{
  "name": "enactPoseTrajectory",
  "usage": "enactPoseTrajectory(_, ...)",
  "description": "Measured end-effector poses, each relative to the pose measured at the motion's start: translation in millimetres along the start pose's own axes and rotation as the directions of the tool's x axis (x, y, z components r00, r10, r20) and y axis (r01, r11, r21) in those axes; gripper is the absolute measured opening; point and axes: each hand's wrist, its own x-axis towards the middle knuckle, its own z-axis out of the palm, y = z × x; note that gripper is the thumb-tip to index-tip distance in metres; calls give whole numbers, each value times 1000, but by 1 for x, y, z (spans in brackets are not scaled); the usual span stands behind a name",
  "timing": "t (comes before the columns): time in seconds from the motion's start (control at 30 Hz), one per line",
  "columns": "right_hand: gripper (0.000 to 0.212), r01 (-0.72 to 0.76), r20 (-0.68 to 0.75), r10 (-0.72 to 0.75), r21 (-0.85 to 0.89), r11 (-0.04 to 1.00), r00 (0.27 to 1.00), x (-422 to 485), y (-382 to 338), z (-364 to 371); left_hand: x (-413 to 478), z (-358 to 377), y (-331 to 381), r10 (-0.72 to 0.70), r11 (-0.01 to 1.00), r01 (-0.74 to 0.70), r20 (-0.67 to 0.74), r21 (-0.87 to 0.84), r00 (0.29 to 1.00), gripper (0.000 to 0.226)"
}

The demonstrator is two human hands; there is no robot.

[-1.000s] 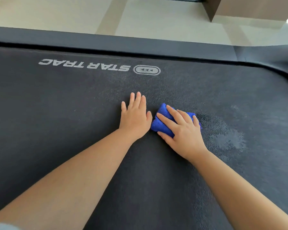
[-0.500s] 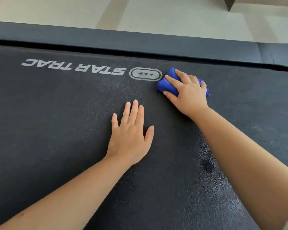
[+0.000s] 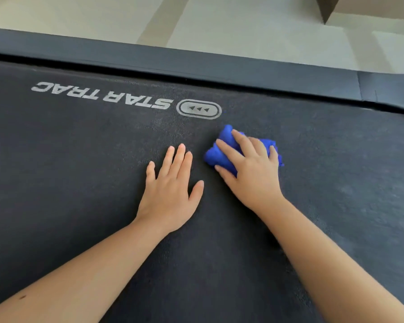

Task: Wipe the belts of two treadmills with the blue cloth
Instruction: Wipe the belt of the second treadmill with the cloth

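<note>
A dark treadmill belt (image 3: pixel 79 183) fills most of the view, with white STAR TRAC lettering (image 3: pixel 103 95) and an oval arrow logo (image 3: pixel 198 109) printed near its far edge. My right hand (image 3: pixel 250 173) grips a bunched blue cloth (image 3: pixel 222 152) and presses it on the belt just below and right of the logo. My left hand (image 3: pixel 170 194) rests flat on the belt beside it, fingers straight, a small gap between the two hands.
The treadmill's grey side rail (image 3: pixel 196 64) runs along the far edge of the belt. Beyond it lies pale tiled floor (image 3: pixel 243 26). A brown box corner (image 3: pixel 324 8) stands at the top right. A paler streaky patch (image 3: pixel 364 194) marks the belt at the right.
My right hand has drawn the cloth back from beside the logo toward me, close to my left hand. One second ago it was near too, then pushed outward. The left hand stayed flat.
</note>
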Motion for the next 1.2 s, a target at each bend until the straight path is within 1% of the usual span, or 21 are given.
enactPoseTrajectory(0.07, 50, 57, 19, -57, 15, 998, 998, -24, -2, -6, 0, 1, 0, -1, 1000, 1, 3, 2, 1000, 86)
enactPoseTrajectory(0.13, 50, 105, 46, -107, 45, 993, 993, -20, 5, -8, 0, 0, 0, 0, 1000, 0, -2, 1, 1000, 86)
enactPoseTrajectory(0.2, 50, 93, 47, -94, 23, 995, 994, 0, 15, -4, 1, -1, 0, -2, 1000, 2, -5, -1, 1000, 86)
enactPoseTrajectory(0.27, 48, -19, 44, 20, -25, 1000, 999, 31, 27, 1, 1, -1, 0, -11, 1000, 11, -7, -7, 1000, 86)
enactPoseTrajectory(0.33, 50, -186, 108, 193, -72, 980, 975, 63, 39, 8, 1, 0, -1, -13, 1000, 13, -9, -8, 1000, 85)
enactPoseTrajectory(0.37, 50, -237, 116, 246, -87, 968, 962, 75, 44, 10, 0, 0, -1, -13, 1000, 13, -7, -9, 1000, 84)
enactPoseTrajectory(0.43, 50, -283, 115, 293, -94, 955, 949, 88, 48, 11, 1, 1, -2, -10, 1000, 9, -12, -15, 1000, 77)
enactPoseTrajectory(0.47, 50, -277, 116, 288, -97, 956, 951, 87, 47, 11, 1, 1, -2, -8, 1000, 8, -9, -20, 1000, 71)
enactPoseTrajectory(0.57, 50, -186, 113, 194, -76, 980, 975, 53, 42, 3, 1, 1, -2, -6, 999, 6, -4, -37, 1000, 65)
enactPoseTrajectory(0.63, 50, -109, 49, 111, -52, 993, 993, 10, 31, -8, 2, 1, -2, 1, 999, -1, -3, -38, 1000, 65)
enactPoseTrajectory(0.7, 51, -71, 14, 72, -34, 997, 997, -39, 12, -18, 1, 1, -2, -1, 999, 1, -7, -38, 1000, 64)
enactPoseTrajectory(0.8, 49, -15, 33, 16, -35, 999, 999, -92, -13, -27, 0, 1, -1, -6, 999, 6, -9, -47, 1000, 64)
enactPoseTrajectory(0.87, 49, 76, 73, -76, 8, 997, 994, -96, -9, -33, 0, 1, -1, -7, 999, 7, -13, -52, 1000, 64)
enactPoseTrajectory(0.93, 50, 168, 114, -167, -2, 986, 979, -81, 12, -33, -1, 0, -1, -6, 999, 5, -15, -50, 1000, 63)
enactPoseTrajectory(0.97, 51, 157, 124, -152, -30, 987, 980, -69, 26, -32, 0, 0, -1, -6, 999, 6, -11, -49, 1000, 63)
enactPoseTrajectory(1.0, 51, 91, 112, -85, -51, 995, 990, -56, 41, -31, 0, 0, -1, -7, 999, 7, -5, -48, 1000, 63)
enactPoseTrajectory(1.03, 50, -20, 81, 25, -62, 998, 996, -42, 55, -32, 0, 0, -2, -5, 999, 5, 0, -51, 1000, 63)
enactPoseTrajectory(1.1, 50, -249, 97, 258, -93, 964, 961, -22, 72, -30, 0, 0, -3, 1, 998, -1, 0, -61, 1000, 63)
enactPoseTrajectory(1.13, 50, -287, 107, 298, -102, 952, 949, -19, 76, -27, 0, 0, -3, 3, 998, -4, -5, -64, 1000, 62)
enactPoseTrajectory(1.17, 50, -274, 107, 284, -94, 957, 953, -22, 74, -28, 1, 0, -3, 5, 998, -6, -8, -63, 1000, 62)
enactPoseTrajectory(1.2, 49, -222, 86, 229, -77, 972, 970, -31, 68, -30, 1, -1, -4, 6, 998, -6, -12, -64, 1000, 62)
